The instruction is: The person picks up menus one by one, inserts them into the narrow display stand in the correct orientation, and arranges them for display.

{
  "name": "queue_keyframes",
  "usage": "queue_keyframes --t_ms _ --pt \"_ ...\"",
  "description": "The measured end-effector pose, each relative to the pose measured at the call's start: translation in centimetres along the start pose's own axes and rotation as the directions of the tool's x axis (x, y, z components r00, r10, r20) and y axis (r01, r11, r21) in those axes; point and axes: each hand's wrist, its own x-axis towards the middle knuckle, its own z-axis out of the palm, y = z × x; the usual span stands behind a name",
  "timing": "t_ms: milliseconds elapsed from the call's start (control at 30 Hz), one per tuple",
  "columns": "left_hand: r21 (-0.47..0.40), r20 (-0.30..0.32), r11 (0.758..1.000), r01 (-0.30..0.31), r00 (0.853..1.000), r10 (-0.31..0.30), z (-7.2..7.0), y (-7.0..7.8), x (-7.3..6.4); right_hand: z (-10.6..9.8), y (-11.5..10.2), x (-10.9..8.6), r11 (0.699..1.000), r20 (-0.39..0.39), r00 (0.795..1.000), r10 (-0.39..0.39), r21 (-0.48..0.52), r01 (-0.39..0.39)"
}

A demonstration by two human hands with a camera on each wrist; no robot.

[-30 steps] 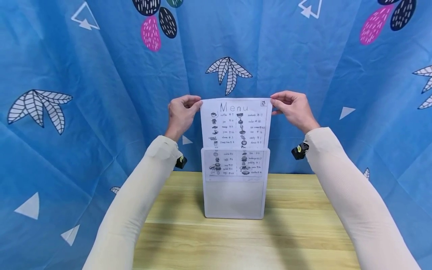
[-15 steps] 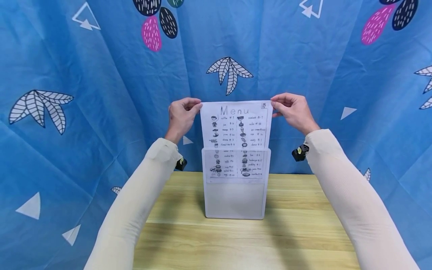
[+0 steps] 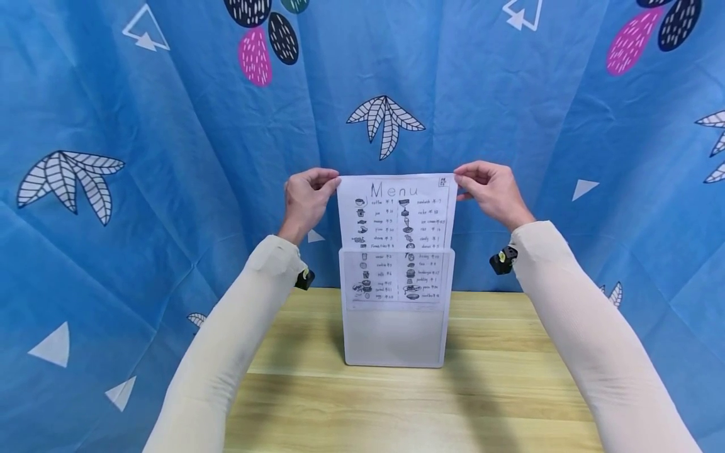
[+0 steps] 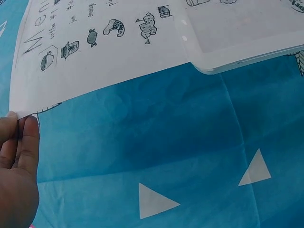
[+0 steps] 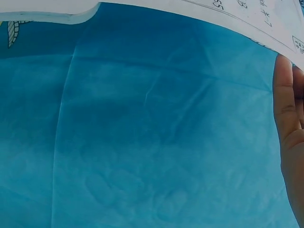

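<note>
The menu (image 3: 396, 211) stands upright, its lower half inside the clear holder (image 3: 393, 327) on the table (image 3: 498, 390). The left hand (image 3: 304, 201) pinches 1 top corner, the right hand (image 3: 491, 189) pinches the other. Behind hangs the blue cloth (image 3: 141, 220).

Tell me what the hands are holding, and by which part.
The menu sheet, by its top corners: left hand pinches the top-left corner, right hand the top-right. Its lower half sits inside the clear holder.

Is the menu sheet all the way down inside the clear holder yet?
No: the menu sheet sticks up about halfway out of the clear holder, with the left hand and right hand pinching its top corners.
</note>
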Motion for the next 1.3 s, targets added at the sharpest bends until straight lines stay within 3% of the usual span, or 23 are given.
queue_keyframes --t_ms 1300 --pt "-0.003 0.022 1.0 -0.03 0.999 0.03 0.2 -1.7 -1.6 1.0 1.1 -1.5 1.0 0.029 0.999 0.019 -0.006 -0.019"
